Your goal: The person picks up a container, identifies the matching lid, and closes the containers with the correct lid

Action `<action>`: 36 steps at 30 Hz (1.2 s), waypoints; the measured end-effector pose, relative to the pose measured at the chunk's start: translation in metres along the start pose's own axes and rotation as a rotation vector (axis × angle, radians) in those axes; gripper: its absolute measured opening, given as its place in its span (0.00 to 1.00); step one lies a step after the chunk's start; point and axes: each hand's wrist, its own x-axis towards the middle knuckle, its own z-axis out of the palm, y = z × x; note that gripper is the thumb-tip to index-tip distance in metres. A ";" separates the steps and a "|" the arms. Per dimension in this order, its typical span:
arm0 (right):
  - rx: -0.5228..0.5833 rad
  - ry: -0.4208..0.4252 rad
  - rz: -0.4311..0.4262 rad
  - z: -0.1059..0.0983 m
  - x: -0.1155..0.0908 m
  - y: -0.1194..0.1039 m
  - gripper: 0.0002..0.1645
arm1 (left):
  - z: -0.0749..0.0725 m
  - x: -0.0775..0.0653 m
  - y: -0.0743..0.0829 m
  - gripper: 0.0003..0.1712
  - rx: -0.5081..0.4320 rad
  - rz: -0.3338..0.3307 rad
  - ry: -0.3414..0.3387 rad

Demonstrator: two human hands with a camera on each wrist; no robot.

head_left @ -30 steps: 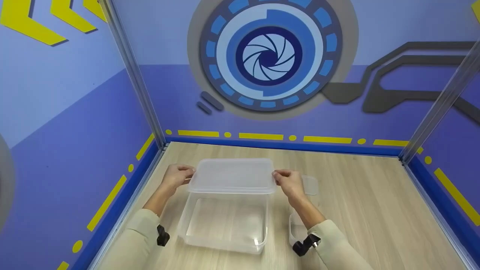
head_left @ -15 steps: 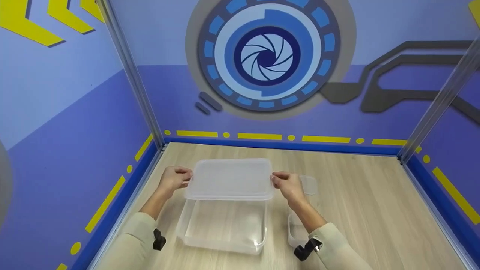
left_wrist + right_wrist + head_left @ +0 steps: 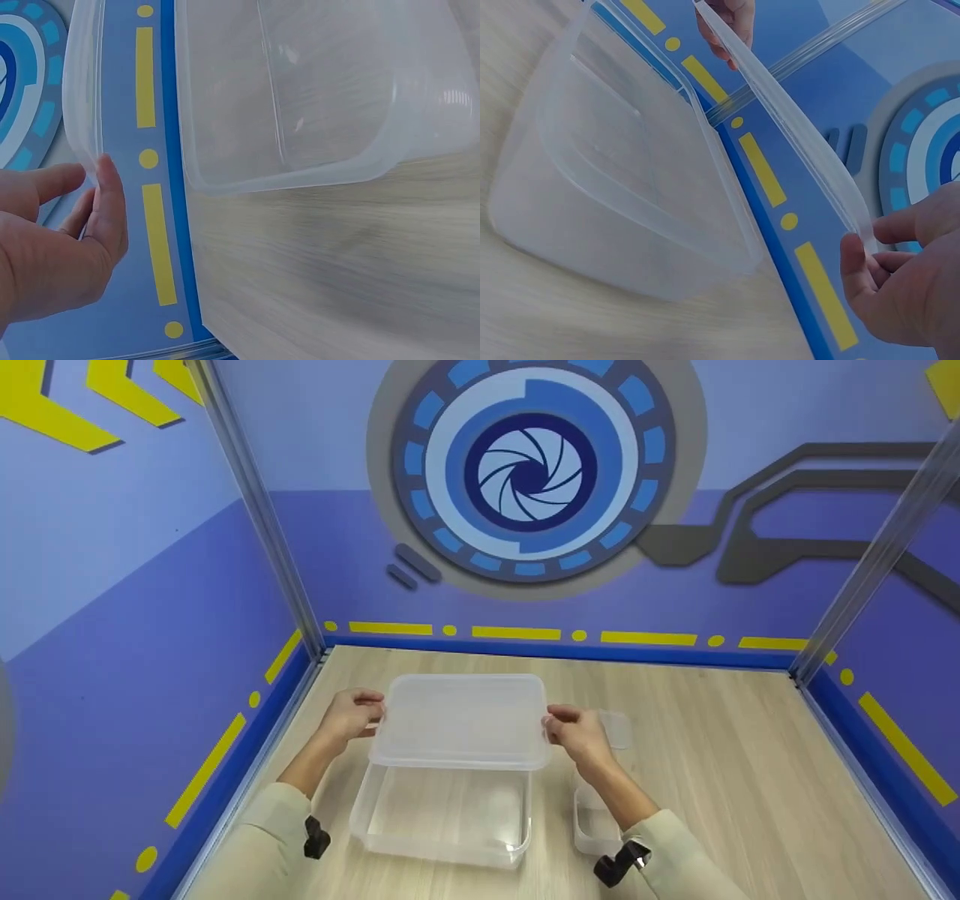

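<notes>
A translucent rectangular lid (image 3: 461,721) is held up level between both hands, above the far part of a large clear plastic container (image 3: 442,851). My left hand (image 3: 351,715) pinches the lid's left edge between thumb and fingers; the left wrist view shows this hand (image 3: 71,240) at the lid's corner. On the other short side, my right hand (image 3: 581,731) pinches the right edge, as the right wrist view shows with the lid (image 3: 802,142) seen edge-on. A gap separates lid and container rim in both wrist views. The container stands upright with its top uncovered.
Partly behind the right forearm stands a smaller clear container (image 3: 595,829). A small translucent lid (image 3: 616,729) lies flat on the wooden tabletop (image 3: 735,780) beyond it. Blue printed walls (image 3: 330,562) with metal corner posts (image 3: 259,502) enclose the table at back and sides.
The lid's near edge has come down a little toward the viewer, covering more of the container's far side. Both hands keep their pinch on it. The container has stayed in place.
</notes>
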 end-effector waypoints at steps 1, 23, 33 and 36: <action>0.009 -0.008 0.000 0.000 0.000 -0.001 0.20 | 0.000 0.000 0.001 0.22 0.007 0.000 -0.011; -0.021 -0.178 0.035 -0.006 -0.010 -0.003 0.32 | -0.010 -0.010 0.003 0.24 0.080 -0.035 -0.149; -0.016 -0.207 0.044 -0.006 -0.016 -0.001 0.32 | -0.012 -0.014 0.002 0.24 0.112 -0.038 -0.162; -0.023 -0.215 0.042 -0.006 -0.017 0.000 0.33 | -0.012 -0.016 0.001 0.24 0.121 -0.029 -0.168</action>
